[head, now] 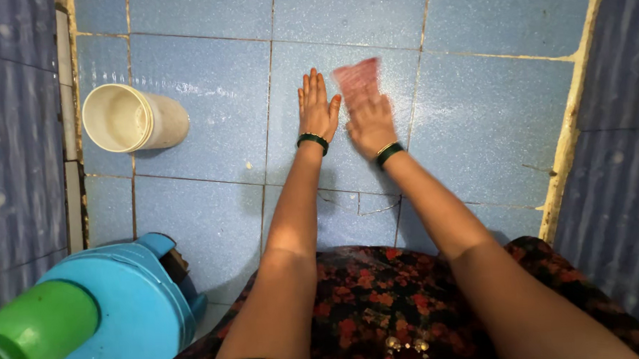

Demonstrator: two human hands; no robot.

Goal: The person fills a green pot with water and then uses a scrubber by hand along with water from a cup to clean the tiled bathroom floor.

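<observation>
Left hand (317, 105) pressed flat, fingers together, holding nothing, on the blue tiled floor (203, 98). Right hand (369, 121) just right of it, closed on a blurred pink scrubber (357, 78). Left of both, a white container (130, 119) lying sideways.

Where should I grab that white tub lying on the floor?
Take the tub by its rim, coming from the left where the open mouth faces. It lies on its side on the tile floor, so its round wall may roll; fingers hooked inside the lip, thumb outside, likely hold best.
</observation>
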